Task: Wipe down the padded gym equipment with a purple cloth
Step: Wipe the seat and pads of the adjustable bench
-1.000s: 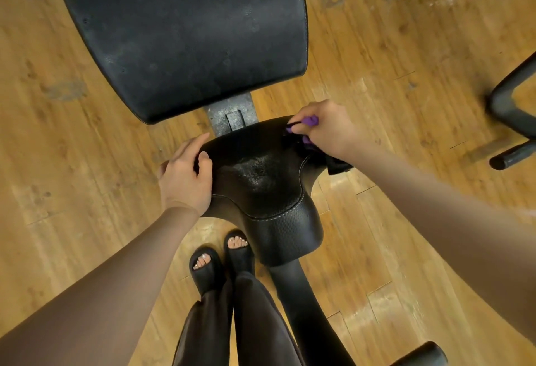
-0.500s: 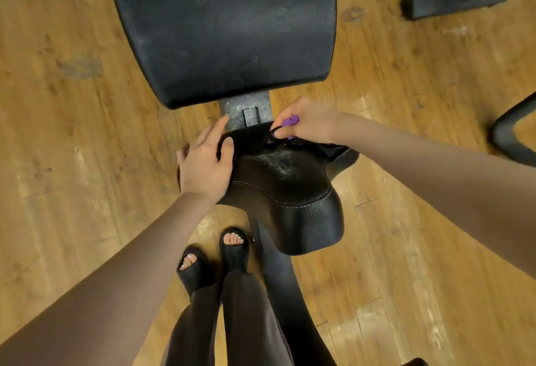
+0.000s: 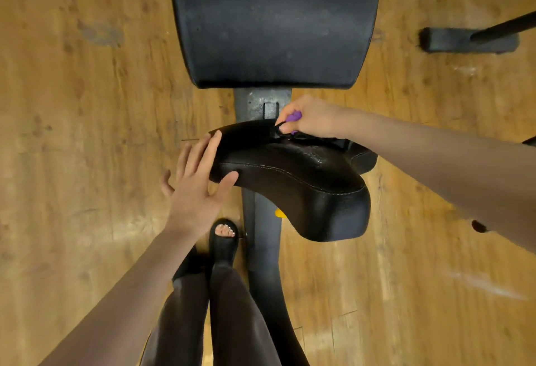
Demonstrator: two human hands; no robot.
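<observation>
A small black padded seat (image 3: 301,180) sits on a metal frame, with a large black back pad (image 3: 272,20) beyond it. My right hand (image 3: 311,117) grips the purple cloth (image 3: 293,117) at the seat's far edge; only a small purple tuft shows between the fingers, and dark cloth trails along the seat edge. My left hand (image 3: 197,180) has straight, spread fingers touching the seat's left side.
The metal frame post (image 3: 262,249) runs under the seat toward my legs and sandalled feet (image 3: 224,235). A small yellow knob (image 3: 280,212) shows under the seat. Another machine's black foot (image 3: 467,39) stands on the wooden floor at the upper right.
My left hand has lifted from gripping the seat's left edge and spread its fingers. My right hand stays at the seat's far edge with the cloth. The camera view has shifted.
</observation>
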